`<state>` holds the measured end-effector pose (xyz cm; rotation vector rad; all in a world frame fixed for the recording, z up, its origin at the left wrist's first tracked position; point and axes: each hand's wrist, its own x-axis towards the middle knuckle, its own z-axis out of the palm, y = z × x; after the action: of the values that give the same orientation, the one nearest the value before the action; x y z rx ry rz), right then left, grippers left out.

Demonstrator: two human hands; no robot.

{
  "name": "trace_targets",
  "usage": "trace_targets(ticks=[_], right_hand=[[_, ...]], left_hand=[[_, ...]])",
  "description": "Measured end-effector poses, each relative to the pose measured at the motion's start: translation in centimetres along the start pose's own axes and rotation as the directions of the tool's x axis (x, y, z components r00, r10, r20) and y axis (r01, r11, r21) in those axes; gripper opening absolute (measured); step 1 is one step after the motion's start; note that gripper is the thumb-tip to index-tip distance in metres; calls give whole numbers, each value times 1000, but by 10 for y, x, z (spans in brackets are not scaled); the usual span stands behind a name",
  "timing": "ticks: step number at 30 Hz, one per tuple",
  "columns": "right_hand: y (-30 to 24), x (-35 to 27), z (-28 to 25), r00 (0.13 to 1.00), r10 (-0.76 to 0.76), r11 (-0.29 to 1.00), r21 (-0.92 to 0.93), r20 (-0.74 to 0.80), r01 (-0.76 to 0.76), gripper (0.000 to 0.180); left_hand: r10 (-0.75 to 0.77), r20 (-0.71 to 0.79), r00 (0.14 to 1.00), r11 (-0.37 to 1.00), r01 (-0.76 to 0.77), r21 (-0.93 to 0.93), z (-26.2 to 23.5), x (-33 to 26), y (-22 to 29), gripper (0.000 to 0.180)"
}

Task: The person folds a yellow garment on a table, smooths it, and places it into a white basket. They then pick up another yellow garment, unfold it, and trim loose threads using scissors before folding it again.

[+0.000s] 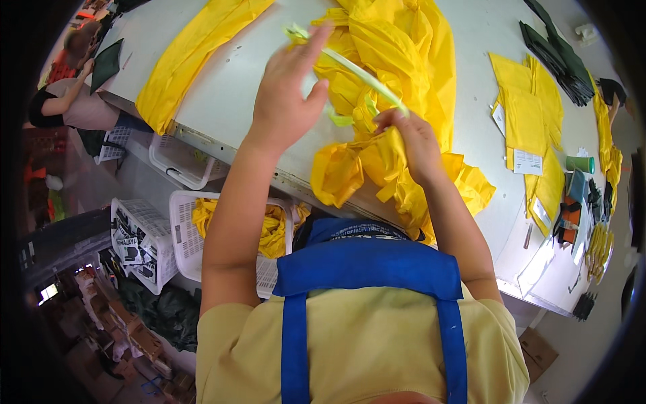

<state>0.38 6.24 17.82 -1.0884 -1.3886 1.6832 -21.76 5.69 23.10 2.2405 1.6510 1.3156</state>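
**Cord stretched over yellow cloth**

At the table's near edge, the left hand (286,101) pinches a pale green cord (356,71) high, pulling it taut; the right hand (410,138) has its grip closed on the bunched yellow cloth (397,60), anchoring it. White table (229,87); baskets (185,229) sit on the floor beneath.

My left hand (286,94) is motion-blurred beside the yellow fabric pile (397,60), whose top the frame edge cuts off
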Motion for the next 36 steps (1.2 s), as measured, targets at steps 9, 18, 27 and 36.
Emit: trace_targets(ticks=[9, 18, 27, 36], right_hand=[[-10, -2, -11, 979, -8, 956, 284, -205, 68, 41], [-42, -11, -77, 832, -115, 836, 399, -543, 376, 28], [35, -1, 23, 972, -218, 947, -260, -87, 189, 24], [31, 8, 13, 961, -102, 994, 22, -256, 112, 14]], left_hand=[[-106, 331, 938, 972, 167, -163, 75, -66, 27, 40], [-504, 505, 701, 211, 666, -716, 63, -82, 0, 26], [-347, 188, 919, 822, 394, -411, 45, -52, 22, 32], [-284, 74, 956, 951, 291, -107, 36, -53, 2, 22]])
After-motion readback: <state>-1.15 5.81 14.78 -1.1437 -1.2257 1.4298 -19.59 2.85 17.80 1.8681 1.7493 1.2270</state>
